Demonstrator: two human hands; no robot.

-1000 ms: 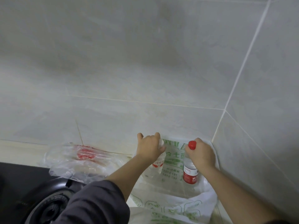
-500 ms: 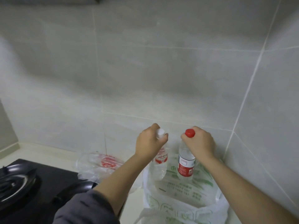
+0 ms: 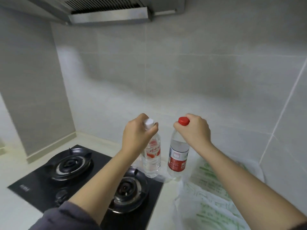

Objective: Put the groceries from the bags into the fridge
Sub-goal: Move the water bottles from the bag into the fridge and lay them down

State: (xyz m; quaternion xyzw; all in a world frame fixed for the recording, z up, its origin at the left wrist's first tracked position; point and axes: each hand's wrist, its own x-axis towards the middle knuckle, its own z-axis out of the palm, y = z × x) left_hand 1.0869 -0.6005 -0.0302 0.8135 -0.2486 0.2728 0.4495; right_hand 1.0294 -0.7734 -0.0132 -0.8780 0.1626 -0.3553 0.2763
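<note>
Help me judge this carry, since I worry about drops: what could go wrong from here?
1. The left hand grips the white-capped bottle and the right hand grips the red-capped bottle only at the neck, so either could slip or swing.
2. The white-capped bottle hangs near the gas stove; a drop might strike its burner.
3. With both hands full, opening a fridge door may be awkward.

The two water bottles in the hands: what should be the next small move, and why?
Probably turn and carry both toward the fridge, which is not in view. The left hand holds the white-capped clear plastic bottle by its neck, the right hand the red-capped clear plastic bottle, and both are outside the white green-printed plastic bag.
</note>
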